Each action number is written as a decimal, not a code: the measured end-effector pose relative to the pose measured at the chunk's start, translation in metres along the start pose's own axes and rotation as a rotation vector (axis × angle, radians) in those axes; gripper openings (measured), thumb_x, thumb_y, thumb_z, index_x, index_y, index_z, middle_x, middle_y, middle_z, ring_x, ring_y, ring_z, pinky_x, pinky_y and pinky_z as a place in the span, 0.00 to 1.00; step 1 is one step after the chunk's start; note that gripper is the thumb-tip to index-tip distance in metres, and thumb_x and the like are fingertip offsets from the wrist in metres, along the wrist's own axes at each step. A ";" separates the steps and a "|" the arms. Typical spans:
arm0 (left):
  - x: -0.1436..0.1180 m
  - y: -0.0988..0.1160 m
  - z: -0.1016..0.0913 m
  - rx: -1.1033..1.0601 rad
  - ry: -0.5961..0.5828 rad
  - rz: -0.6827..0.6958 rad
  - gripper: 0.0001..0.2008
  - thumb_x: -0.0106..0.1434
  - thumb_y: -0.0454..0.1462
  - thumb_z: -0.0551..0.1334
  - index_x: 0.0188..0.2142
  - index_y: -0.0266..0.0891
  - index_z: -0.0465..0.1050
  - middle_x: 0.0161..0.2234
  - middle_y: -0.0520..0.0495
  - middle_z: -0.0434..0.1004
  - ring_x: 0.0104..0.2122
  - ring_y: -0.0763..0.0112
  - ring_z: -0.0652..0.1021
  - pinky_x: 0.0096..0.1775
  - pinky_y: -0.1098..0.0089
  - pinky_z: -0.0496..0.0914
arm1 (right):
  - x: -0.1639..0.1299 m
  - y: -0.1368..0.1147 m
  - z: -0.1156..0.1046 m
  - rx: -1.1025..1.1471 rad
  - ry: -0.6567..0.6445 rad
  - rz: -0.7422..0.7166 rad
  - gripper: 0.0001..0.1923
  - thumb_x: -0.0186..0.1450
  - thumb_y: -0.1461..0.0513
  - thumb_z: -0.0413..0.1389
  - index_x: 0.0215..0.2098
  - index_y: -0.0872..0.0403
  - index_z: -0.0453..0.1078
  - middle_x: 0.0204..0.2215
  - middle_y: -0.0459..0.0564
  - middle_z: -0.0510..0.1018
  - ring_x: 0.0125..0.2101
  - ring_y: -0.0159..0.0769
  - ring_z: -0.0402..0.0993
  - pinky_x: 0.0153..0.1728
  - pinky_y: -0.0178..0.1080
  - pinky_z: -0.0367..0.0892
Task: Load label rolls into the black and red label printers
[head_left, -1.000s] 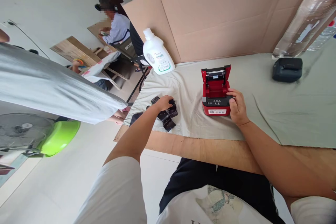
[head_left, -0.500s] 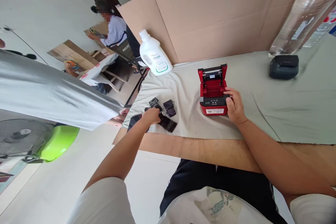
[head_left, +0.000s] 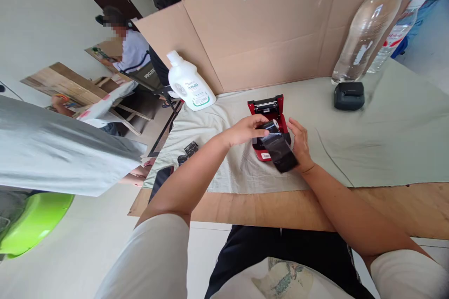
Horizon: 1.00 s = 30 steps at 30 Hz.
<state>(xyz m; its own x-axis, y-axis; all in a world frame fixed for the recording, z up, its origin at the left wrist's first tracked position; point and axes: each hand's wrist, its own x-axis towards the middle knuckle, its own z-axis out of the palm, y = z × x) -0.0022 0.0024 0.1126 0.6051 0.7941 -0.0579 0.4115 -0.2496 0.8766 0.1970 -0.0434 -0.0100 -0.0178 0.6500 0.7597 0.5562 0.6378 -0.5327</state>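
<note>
A red and black label printer [head_left: 261,154] sits on the cloth with its lid raised. My left hand [head_left: 247,130] is closed on a black label roll [head_left: 280,153] over the printer's open bay. The roll's pale core shows at one end, and its loose strip hangs down in front of the printer. At the printer's right side is my right hand [head_left: 300,142], fingers apart and holding nothing. The strip's lower end comes close to this hand; whether they touch I cannot tell. The roll and strip hide much of the printer's front.
Small black rolls [head_left: 191,148] and a dark flat object [head_left: 162,180] lie near the left edge. A white jug [head_left: 192,85] stands at the back left, before a cardboard panel [head_left: 266,32]. A black case [head_left: 349,96] and a large bottle [head_left: 368,28] are at the right. Another person sits beyond.
My left hand has carried the black label roll from the left side of the table to above the printer. My right hand has let go of the printer's side and opened.
</note>
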 end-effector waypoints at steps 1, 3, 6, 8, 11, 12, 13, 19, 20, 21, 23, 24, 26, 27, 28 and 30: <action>0.014 -0.004 0.003 0.147 0.045 -0.017 0.17 0.59 0.46 0.66 0.43 0.37 0.72 0.42 0.44 0.79 0.41 0.63 0.78 0.46 0.62 0.71 | 0.000 -0.001 -0.001 -0.011 0.007 -0.023 0.36 0.61 0.48 0.61 0.62 0.49 0.56 0.63 0.61 0.64 0.59 0.58 0.63 0.58 0.60 0.63; 0.034 -0.010 0.010 0.486 0.084 -0.108 0.14 0.60 0.42 0.65 0.44 0.39 0.73 0.42 0.44 0.79 0.43 0.60 0.78 0.48 0.59 0.70 | 0.001 -0.002 -0.001 -0.008 0.013 -0.078 0.30 0.61 0.51 0.62 0.58 0.48 0.63 0.60 0.59 0.67 0.58 0.57 0.65 0.58 0.60 0.64; 0.049 -0.013 0.019 0.871 0.049 -0.220 0.15 0.59 0.41 0.65 0.45 0.41 0.75 0.43 0.44 0.81 0.48 0.53 0.77 0.54 0.54 0.66 | 0.001 -0.002 0.000 0.004 -0.028 -0.131 0.19 0.60 0.54 0.62 0.48 0.46 0.71 0.52 0.54 0.75 0.55 0.54 0.68 0.56 0.59 0.66; 0.054 -0.013 0.025 0.977 0.021 -0.239 0.15 0.60 0.42 0.64 0.45 0.41 0.77 0.42 0.43 0.82 0.51 0.51 0.75 0.55 0.53 0.64 | 0.001 -0.002 0.001 0.010 -0.070 -0.133 0.15 0.60 0.54 0.61 0.45 0.46 0.74 0.47 0.52 0.78 0.54 0.52 0.69 0.56 0.59 0.67; 0.058 -0.016 0.029 1.025 0.003 -0.250 0.13 0.61 0.42 0.62 0.43 0.41 0.80 0.43 0.41 0.82 0.52 0.49 0.74 0.54 0.53 0.65 | 0.000 -0.004 0.001 0.012 -0.088 -0.127 0.16 0.61 0.56 0.59 0.47 0.47 0.75 0.46 0.52 0.79 0.54 0.51 0.70 0.56 0.58 0.67; 0.058 -0.016 0.030 1.029 0.010 -0.251 0.13 0.61 0.42 0.62 0.42 0.41 0.80 0.43 0.41 0.82 0.52 0.49 0.74 0.54 0.53 0.66 | 0.000 -0.004 0.001 0.007 -0.085 -0.129 0.16 0.61 0.56 0.58 0.48 0.47 0.75 0.46 0.52 0.80 0.54 0.51 0.70 0.56 0.58 0.67; 0.058 -0.017 0.031 1.027 0.024 -0.245 0.12 0.61 0.42 0.63 0.41 0.41 0.81 0.43 0.41 0.82 0.51 0.48 0.74 0.53 0.53 0.66 | 0.000 -0.004 0.001 -0.001 -0.078 -0.134 0.16 0.61 0.57 0.58 0.48 0.47 0.75 0.46 0.51 0.80 0.54 0.51 0.70 0.55 0.58 0.67; 0.044 -0.021 0.029 0.746 0.372 0.126 0.12 0.66 0.35 0.56 0.43 0.38 0.78 0.42 0.44 0.81 0.44 0.63 0.78 0.49 0.64 0.71 | 0.000 -0.006 0.000 -0.022 -0.011 -0.225 0.15 0.59 0.62 0.59 0.45 0.46 0.76 0.43 0.49 0.80 0.52 0.49 0.71 0.53 0.55 0.69; 0.041 -0.024 0.027 0.704 0.483 0.208 0.14 0.68 0.37 0.53 0.44 0.38 0.77 0.43 0.43 0.80 0.44 0.64 0.77 0.50 0.64 0.70 | 0.000 -0.007 0.000 -0.031 -0.011 -0.221 0.14 0.59 0.62 0.59 0.43 0.46 0.77 0.42 0.49 0.80 0.52 0.49 0.71 0.53 0.55 0.69; 0.039 -0.028 0.024 0.679 0.590 0.272 0.15 0.70 0.39 0.52 0.46 0.38 0.75 0.45 0.42 0.78 0.47 0.62 0.76 0.53 0.62 0.69 | 0.000 -0.007 0.000 -0.042 -0.017 -0.212 0.12 0.59 0.61 0.59 0.42 0.46 0.77 0.42 0.49 0.80 0.51 0.49 0.71 0.52 0.56 0.69; 0.038 -0.037 0.019 0.650 0.744 0.332 0.21 0.72 0.46 0.49 0.53 0.37 0.71 0.52 0.38 0.74 0.55 0.58 0.71 0.58 0.57 0.64 | 0.001 -0.008 -0.001 -0.057 -0.026 -0.191 0.08 0.59 0.59 0.61 0.38 0.46 0.77 0.42 0.49 0.80 0.51 0.50 0.71 0.52 0.56 0.70; 0.037 -0.042 0.017 0.627 0.782 0.334 0.25 0.72 0.50 0.47 0.57 0.37 0.68 0.56 0.37 0.70 0.58 0.57 0.69 0.60 0.55 0.61 | 0.001 -0.008 -0.001 -0.057 -0.023 -0.187 0.07 0.59 0.58 0.61 0.37 0.46 0.77 0.42 0.49 0.79 0.51 0.50 0.70 0.52 0.56 0.70; 0.035 -0.052 0.017 0.562 0.794 0.331 0.31 0.71 0.55 0.43 0.62 0.37 0.60 0.61 0.34 0.64 0.62 0.56 0.64 0.63 0.54 0.58 | 0.000 -0.009 -0.002 -0.038 -0.012 -0.195 0.07 0.58 0.58 0.62 0.36 0.45 0.76 0.44 0.49 0.79 0.53 0.51 0.69 0.53 0.57 0.69; 0.032 -0.056 0.019 0.523 0.788 0.339 0.32 0.71 0.55 0.42 0.63 0.37 0.58 0.62 0.34 0.63 0.63 0.56 0.63 0.63 0.54 0.57 | 0.000 -0.009 -0.002 -0.028 -0.008 -0.199 0.07 0.58 0.58 0.62 0.37 0.45 0.76 0.46 0.49 0.78 0.53 0.51 0.68 0.53 0.57 0.68; 0.028 -0.059 0.024 0.484 0.790 0.352 0.33 0.71 0.56 0.40 0.64 0.37 0.56 0.61 0.34 0.63 0.62 0.57 0.64 0.63 0.54 0.58 | 0.000 -0.009 -0.002 -0.022 -0.005 -0.199 0.08 0.58 0.58 0.62 0.37 0.44 0.76 0.47 0.49 0.77 0.54 0.51 0.68 0.54 0.58 0.68; 0.016 -0.062 0.035 0.421 0.813 0.380 0.32 0.71 0.54 0.39 0.64 0.38 0.55 0.58 0.34 0.66 0.59 0.58 0.68 0.61 0.55 0.60 | -0.001 -0.009 -0.002 -0.034 -0.002 -0.191 0.08 0.58 0.58 0.63 0.37 0.44 0.76 0.50 0.49 0.76 0.55 0.53 0.67 0.55 0.59 0.67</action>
<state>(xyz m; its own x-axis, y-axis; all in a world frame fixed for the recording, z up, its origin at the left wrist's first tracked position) 0.0057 0.0110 0.0401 0.1598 0.7198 0.6755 0.5909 -0.6180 0.5186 0.1935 -0.0503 -0.0048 -0.1269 0.5192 0.8452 0.5702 0.7354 -0.3662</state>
